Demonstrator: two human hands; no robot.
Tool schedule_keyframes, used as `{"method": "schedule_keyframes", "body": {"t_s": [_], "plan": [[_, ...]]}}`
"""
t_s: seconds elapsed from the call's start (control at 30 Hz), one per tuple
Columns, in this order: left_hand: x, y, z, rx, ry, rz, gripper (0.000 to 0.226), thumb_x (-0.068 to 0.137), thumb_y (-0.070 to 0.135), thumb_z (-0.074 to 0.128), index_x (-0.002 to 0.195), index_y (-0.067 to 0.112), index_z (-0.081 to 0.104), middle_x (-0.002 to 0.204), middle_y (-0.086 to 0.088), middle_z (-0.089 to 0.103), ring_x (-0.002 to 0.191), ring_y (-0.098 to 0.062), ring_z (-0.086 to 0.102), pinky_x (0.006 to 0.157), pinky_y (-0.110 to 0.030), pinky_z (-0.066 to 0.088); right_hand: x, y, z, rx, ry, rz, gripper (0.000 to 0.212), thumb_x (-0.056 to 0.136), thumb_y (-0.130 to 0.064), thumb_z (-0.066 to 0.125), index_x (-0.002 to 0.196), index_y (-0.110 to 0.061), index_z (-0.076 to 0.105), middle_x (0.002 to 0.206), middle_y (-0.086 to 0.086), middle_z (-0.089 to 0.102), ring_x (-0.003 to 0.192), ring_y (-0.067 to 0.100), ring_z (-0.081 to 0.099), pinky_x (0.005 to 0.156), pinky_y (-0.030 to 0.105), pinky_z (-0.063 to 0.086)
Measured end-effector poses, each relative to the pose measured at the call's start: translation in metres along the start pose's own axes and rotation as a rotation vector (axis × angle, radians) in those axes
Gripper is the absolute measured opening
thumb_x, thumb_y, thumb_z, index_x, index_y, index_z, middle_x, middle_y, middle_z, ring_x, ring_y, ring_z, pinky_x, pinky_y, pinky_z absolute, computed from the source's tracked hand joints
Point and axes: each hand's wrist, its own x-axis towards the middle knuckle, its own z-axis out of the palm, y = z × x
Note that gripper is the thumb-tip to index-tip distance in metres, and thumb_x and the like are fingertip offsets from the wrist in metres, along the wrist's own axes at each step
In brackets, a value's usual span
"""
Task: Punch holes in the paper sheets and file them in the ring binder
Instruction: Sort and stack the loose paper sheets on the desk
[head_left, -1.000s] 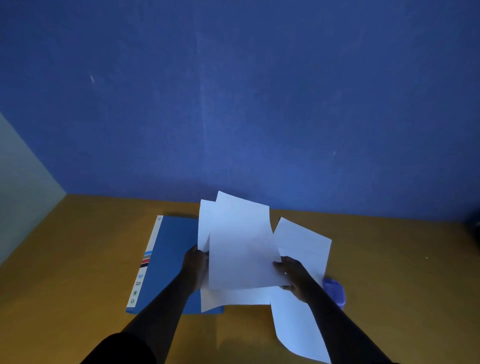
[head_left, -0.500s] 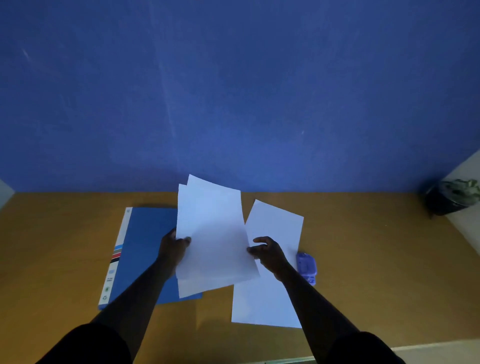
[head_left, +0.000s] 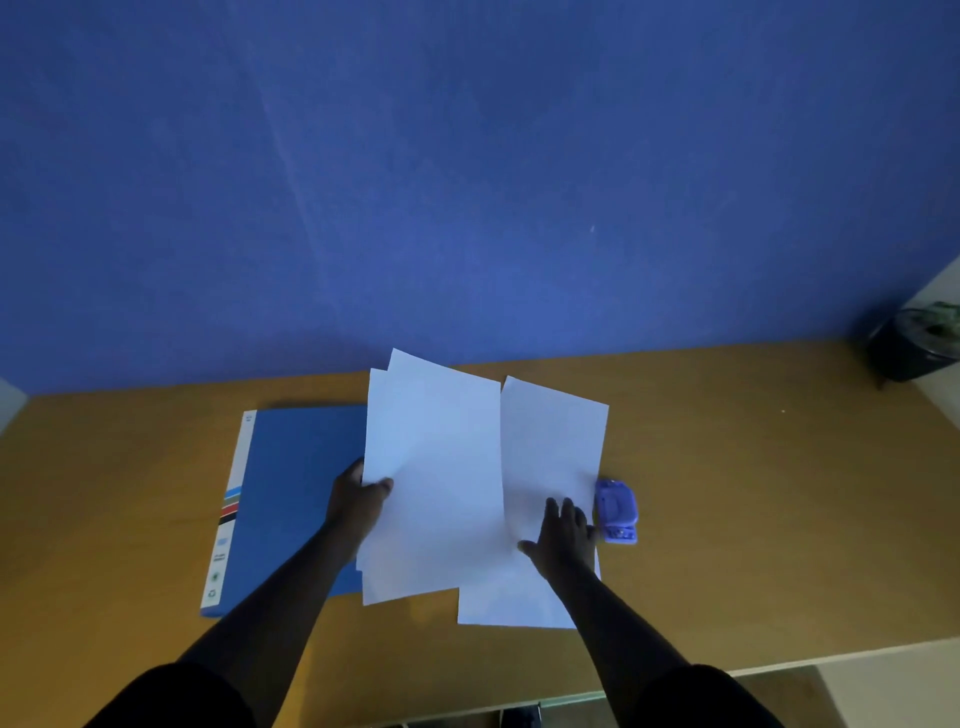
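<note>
I see my left hand (head_left: 358, 499) at frame centre pinching the left edge of a small stack of sheets (head_left: 434, 478), thumb on top, the stack lifted and overlapping the right side of the closed blue binder (head_left: 301, 499) on the table (head_left: 753, 519). My right hand (head_left: 566, 535) lies flat, fingers spread, holding nothing, pressing on a single sheet (head_left: 550, 441) lying right of the stack. The purple punch (head_left: 616, 512) sits just beside that hand, at the sheet's right edge.

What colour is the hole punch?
Purple-blue; the hole punch shows in the head view, just right of the right hand.
</note>
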Motion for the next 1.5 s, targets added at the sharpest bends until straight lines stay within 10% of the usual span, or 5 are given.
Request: {"method": "schedule_keyframes", "body": {"t_s": [0.17,0.7,0.87,1.5], "plan": [[0.000,-0.005,-0.006,0.036,0.017,-0.007,0.033,0.088,0.006,0.060,0.121,0.011,0.062,0.109,-0.006,0.067,0.093,-0.024,0.063,0.078,-0.031,0.049,0.004,-0.015,0.006,0.009,-0.023,-0.076,0.076,0.092,-0.046,0.055,0.151,-0.015,0.020,0.161,0.013,0.013,0.148,0.030,0.014,0.114,0.048,0.022],[-0.003,-0.009,-0.023,0.027,0.069,-0.024,0.032,0.090,0.007,0.060,0.121,0.008,0.060,0.115,-0.009,0.065,0.097,-0.024,0.059,0.081,-0.032,0.048,0.036,0.006,-0.011,0.309,0.009,0.371,0.073,0.066,-0.038,0.084,0.121,-0.008,0.047,0.122,0.012,0.060,0.114,0.031,0.058,0.090,0.043,0.052],[-0.002,-0.007,-0.032,0.015,0.080,-0.020,0.032,0.090,0.006,0.058,0.122,0.010,0.059,0.116,-0.009,0.064,0.096,-0.022,0.057,0.080,-0.032,0.046,0.039,0.006,-0.038,0.511,0.043,0.184,0.031,0.075,-0.020,0.071,0.102,-0.006,0.063,0.095,0.012,0.071,0.089,0.030,0.065,0.067,0.031,0.050],[0.010,-0.001,-0.030,-0.172,0.045,-0.134,0.041,0.086,-0.003,0.053,0.124,0.011,0.059,0.105,-0.005,0.062,0.088,-0.024,0.057,0.076,-0.029,0.044,0.026,-0.044,-0.158,1.175,-0.030,-0.308,0.015,0.087,-0.013,0.067,0.102,-0.015,0.068,0.098,0.009,0.073,0.079,0.024,0.068,0.073,0.037,0.055]]}}
